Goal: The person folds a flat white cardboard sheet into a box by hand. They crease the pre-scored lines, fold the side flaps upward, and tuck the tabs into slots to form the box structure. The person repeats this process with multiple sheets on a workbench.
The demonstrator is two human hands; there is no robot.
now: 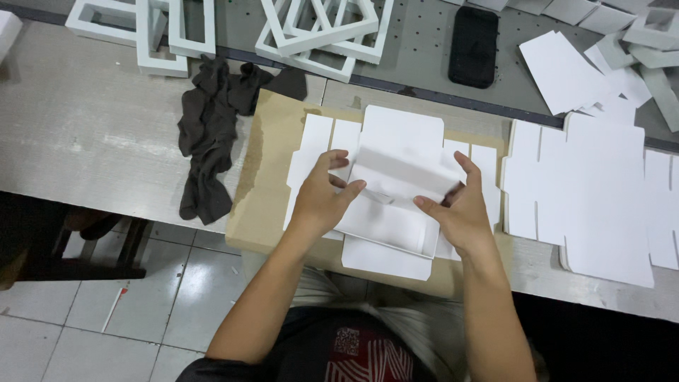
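Observation:
A flat white die-cut cardboard box blank (396, 141) lies on a brown cardboard sheet (265, 177) at the table's near edge. On top of it sits a smaller white folded panel (392, 212), partly raised. My left hand (322, 198) pinches the left side of that panel, thumb and fingers closed on its edge. My right hand (460, 209) grips the panel's right side, thumb on top and fingers curled over the fold. Both forearms reach in from below.
A stack of the same white blanks (587, 191) lies to the right. A dark grey cloth (212, 127) is crumpled at left. Several white frame pieces (311, 32), a black phone (474, 46) and loose white card offcuts (622, 56) lie at the back. Tiled floor shows below left.

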